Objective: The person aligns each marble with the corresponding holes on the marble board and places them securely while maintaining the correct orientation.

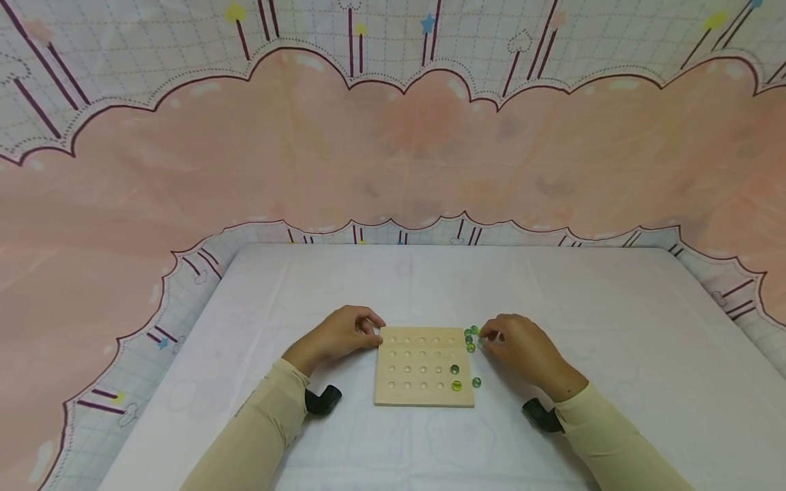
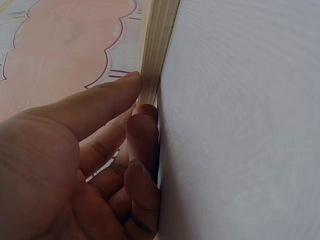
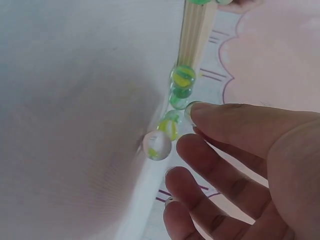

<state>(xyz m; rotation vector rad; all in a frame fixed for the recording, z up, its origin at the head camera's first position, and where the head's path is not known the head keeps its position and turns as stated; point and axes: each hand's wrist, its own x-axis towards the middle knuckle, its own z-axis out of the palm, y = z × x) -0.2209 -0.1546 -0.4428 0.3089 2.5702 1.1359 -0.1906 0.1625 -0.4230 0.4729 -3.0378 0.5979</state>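
A light wooden board [image 1: 424,401] with rows of round dimples lies flat on the table. My left hand [image 1: 344,331] is at its far left corner, thumb and curled fingers gripping the edge [image 2: 157,50]. A green marble [image 1: 454,369] and a yellow-green marble [image 1: 457,386] sit in dimples of the right column. My right hand [image 1: 522,351] reaches in beside several marbles [image 1: 471,348] clustered near the far right corner. In the right wrist view, thumb and forefinger are apart, and a clear marble [image 3: 157,145] lies just beyond the fingertips.
One loose green marble [image 1: 476,382] rests right of the board, nearer me. A white cloth [image 1: 307,436] covers the table. Dark wrist devices [image 1: 323,400] sit below both wrists. A pink patterned curtain [image 1: 368,157] hangs behind.
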